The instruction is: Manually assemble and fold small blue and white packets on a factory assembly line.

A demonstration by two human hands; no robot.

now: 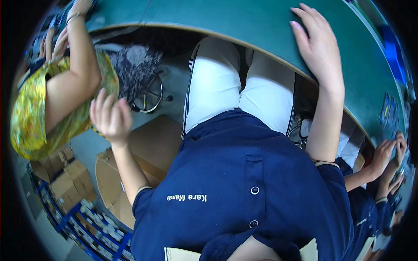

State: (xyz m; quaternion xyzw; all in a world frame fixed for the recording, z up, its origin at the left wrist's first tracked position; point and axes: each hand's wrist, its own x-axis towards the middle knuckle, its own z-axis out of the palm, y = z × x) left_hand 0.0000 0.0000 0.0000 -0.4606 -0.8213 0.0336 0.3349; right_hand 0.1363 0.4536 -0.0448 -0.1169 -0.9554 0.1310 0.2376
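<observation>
My right hand (318,45) lies on the green tabletop (244,19) near its front edge. Its fingers are loosely bent with the thumb apart, and no object shows in it. Away from the table, my left hand (111,115) is raised in the air between a co-worker's yellow patterned garment (30,124) and my lap. The fingers of that hand are slightly curled and apart, a little smeared by motion, with nothing visible in them. Below it stands an open cardboard box (152,139).
At the left, a co-worker's bent arm (85,65) reaches onto the table. Another co-worker's hands (385,154) are at the table's right edge, near a small dark item (387,108). Behind the cardboard, a blue rack (65,224) holds several parts. A wheeled chair base (150,98) stands under the table.
</observation>
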